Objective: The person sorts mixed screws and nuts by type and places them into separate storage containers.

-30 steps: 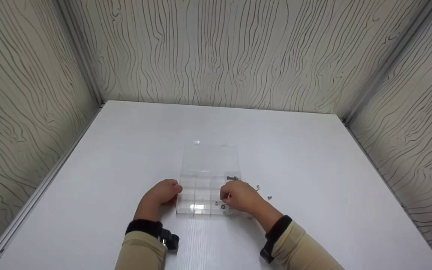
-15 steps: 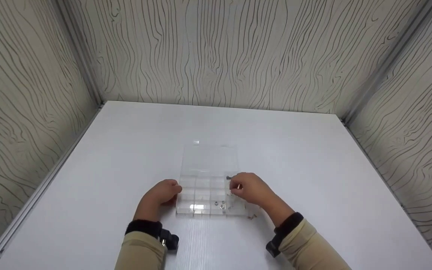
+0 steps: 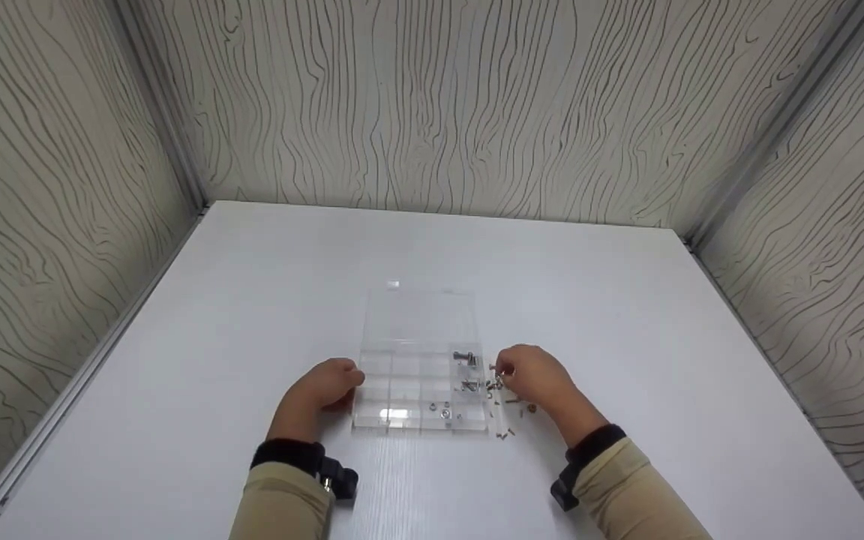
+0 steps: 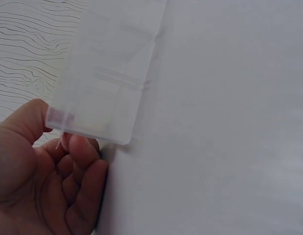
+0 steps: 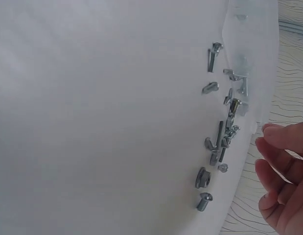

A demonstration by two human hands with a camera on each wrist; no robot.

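Clear compartment box (image 3: 417, 367) on white table (image 3: 252, 300), no readable labels; left hand (image 3: 323, 390) pinches its corner. Right hand (image 3: 533, 379), fingers (image 5: 281, 137) loosely relaxed, beside loose screws (image 5: 220, 142).

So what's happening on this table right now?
A person is working at a clear compartment box on a white table. The left hand holds the box's near left corner, thumb and fingers pinching its edge. The right hand is beside the box's right side, over a scatter of loose screws; its fingers are loosely curled and appear to hold nothing. A few screws and nuts already lie in the box's right-hand compartments.
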